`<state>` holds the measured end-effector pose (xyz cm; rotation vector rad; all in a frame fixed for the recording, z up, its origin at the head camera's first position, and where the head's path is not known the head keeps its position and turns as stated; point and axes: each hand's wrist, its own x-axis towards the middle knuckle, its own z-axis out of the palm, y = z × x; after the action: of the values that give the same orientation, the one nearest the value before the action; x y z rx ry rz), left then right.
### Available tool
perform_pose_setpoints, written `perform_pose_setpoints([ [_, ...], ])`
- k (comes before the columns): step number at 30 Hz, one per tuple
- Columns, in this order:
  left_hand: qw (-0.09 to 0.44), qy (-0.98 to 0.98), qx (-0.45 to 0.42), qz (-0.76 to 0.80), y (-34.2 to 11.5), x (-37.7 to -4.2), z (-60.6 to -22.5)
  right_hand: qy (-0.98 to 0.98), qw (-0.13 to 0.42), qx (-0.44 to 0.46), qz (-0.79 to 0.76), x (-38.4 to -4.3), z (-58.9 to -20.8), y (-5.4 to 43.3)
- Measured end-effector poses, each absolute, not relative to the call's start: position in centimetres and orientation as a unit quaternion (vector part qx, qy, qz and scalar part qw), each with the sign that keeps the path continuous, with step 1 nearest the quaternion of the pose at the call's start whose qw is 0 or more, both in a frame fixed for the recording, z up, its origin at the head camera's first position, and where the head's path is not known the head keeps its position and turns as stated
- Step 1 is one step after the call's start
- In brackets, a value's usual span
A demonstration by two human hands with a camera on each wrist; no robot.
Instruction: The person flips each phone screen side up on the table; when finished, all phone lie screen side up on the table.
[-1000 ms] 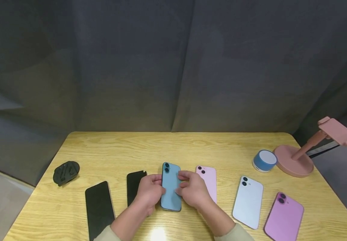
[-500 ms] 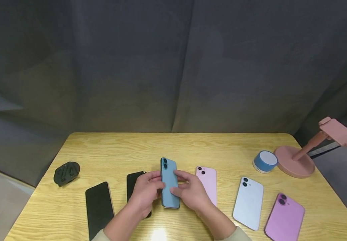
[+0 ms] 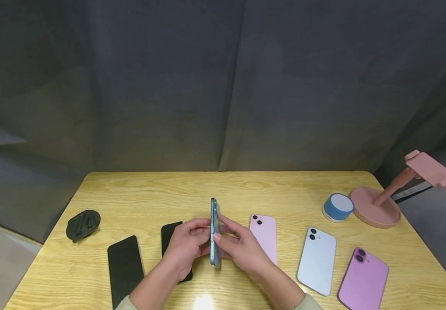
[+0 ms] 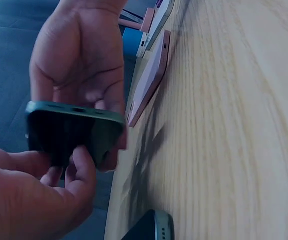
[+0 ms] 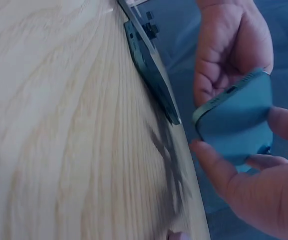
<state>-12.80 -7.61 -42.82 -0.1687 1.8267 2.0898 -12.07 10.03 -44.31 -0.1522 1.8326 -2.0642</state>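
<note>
A blue phone (image 3: 213, 234) stands turned on its side above the table, its narrow edge facing up in the head view. My left hand (image 3: 186, 246) holds it from the left, fingers against the dark screen (image 4: 69, 132) seen in the left wrist view. From the right, my right hand (image 3: 244, 249) pinches it, thumb near the upper edge; the right wrist view shows the plain blue back (image 5: 238, 127). A dark phone (image 3: 168, 234), face up, lies partly hidden by my left hand. A pink phone (image 3: 266, 237) lies back up beside my right hand.
A black-screened phone (image 3: 126, 267) lies at left, below a dark oval object (image 3: 83, 225). To the right are a white phone (image 3: 317, 260), a purple phone (image 3: 364, 280), a blue-and-white cylinder (image 3: 338, 207) and a pink phone stand (image 3: 375, 207). A dark curtain (image 3: 161, 86) hangs behind the table.
The blue phone lay back up between my hands; it has been lifted and rolled onto its side, so its edge faces up. Both hands have turned with it.
</note>
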Motion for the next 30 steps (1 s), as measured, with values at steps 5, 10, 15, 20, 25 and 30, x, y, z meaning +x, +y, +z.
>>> perform_pose_setpoints([
  [5,0.174,0.662,-0.086,0.724,-7.7,-13.0,-43.0,0.599,0.207,-0.062,-0.771,-11.8,-44.0,9.8],
  [10,0.174,0.668,-0.103,0.716,-7.7,-13.1,-43.0,0.547,0.223,-0.084,-0.803,-11.7,-43.7,9.8],
  [15,0.141,0.671,-0.117,0.719,-7.7,-13.0,-43.0,0.550,0.200,-0.064,-0.809,-11.8,-43.4,10.3],
  [20,0.111,0.677,-0.124,0.717,-8.0,-12.7,-43.0,0.580,0.153,-0.010,-0.800,-12.0,-43.5,11.0],
  [25,0.108,0.679,-0.121,0.716,-8.0,-12.7,-43.2,0.609,0.125,0.023,-0.783,-12.1,-43.9,11.1],
  [30,0.115,0.676,-0.122,0.718,-7.8,-12.8,-43.6,0.641,0.094,0.044,-0.761,-12.2,-44.3,11.2],
])
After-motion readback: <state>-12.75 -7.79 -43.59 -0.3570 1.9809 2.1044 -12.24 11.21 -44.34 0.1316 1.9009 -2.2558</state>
